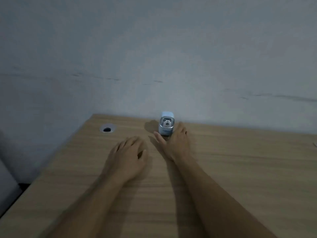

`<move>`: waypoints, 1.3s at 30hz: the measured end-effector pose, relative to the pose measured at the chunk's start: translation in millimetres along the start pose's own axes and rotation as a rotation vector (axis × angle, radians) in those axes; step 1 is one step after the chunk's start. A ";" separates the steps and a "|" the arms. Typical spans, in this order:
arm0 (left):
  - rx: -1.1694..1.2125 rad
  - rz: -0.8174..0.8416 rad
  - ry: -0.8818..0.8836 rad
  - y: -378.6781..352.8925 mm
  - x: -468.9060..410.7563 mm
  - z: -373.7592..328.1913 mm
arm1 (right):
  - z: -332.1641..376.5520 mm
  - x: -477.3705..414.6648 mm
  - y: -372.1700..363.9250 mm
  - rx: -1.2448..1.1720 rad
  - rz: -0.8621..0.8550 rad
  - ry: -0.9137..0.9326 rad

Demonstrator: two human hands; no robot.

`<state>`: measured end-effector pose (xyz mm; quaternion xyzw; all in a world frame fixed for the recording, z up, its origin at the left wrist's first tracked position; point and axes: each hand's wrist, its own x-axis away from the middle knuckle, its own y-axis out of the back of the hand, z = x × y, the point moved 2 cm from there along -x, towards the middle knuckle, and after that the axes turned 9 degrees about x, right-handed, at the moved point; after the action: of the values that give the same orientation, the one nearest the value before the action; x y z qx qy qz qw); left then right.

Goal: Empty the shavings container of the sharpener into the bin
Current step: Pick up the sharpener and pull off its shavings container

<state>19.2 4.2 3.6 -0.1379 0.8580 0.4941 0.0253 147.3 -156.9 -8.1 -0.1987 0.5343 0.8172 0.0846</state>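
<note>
A small light-blue sharpener with a bear picture on its front stands upright near the far edge of the wooden desk, close to the wall. My right hand is just in front of and to the right of it, thumb spread to the left and fingers reaching along its right side; the hand is not closed around it. My left hand rests palm down on the desk to the lower left of the sharpener, fingers loosely curled and holding nothing. No bin is in view.
A round cable hole with a metal rim is set in the desk at the far left. A grey wall rises right behind the desk. The desk's left edge runs diagonally, with a grey object beyond it.
</note>
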 end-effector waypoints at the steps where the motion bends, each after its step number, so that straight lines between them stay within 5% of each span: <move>1: 0.014 -0.010 -0.001 -1.7 -2.8 2.7 | 2.3 -6.4 -3.0 -0.068 -0.010 -0.016; 10: 0.064 -0.076 -0.005 2.1 -16.1 8.4 | 4.9 -36.6 -19.1 -0.298 0.004 -0.074; 17: 0.648 -0.121 0.028 13.4 2.0 4.8 | -10.1 33.3 27.3 -0.425 0.206 0.101; 23: 0.679 -0.027 0.034 20.3 58.6 -9.3 | -23.1 102.0 75.0 -0.477 0.329 0.220; 31: 0.400 0.032 -0.081 29.3 124.4 -14.0 | -30.2 144.6 104.4 -0.529 0.451 0.321; 39: 0.507 0.189 -0.049 48.3 140.8 -18.1 | -28.1 150.9 117.3 -0.533 0.516 0.404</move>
<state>-127.0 -18.2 28.2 -0.0343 0.9625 0.2671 0.0334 -24.1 -242.2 17.9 -0.2294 0.3423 0.8658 -0.2837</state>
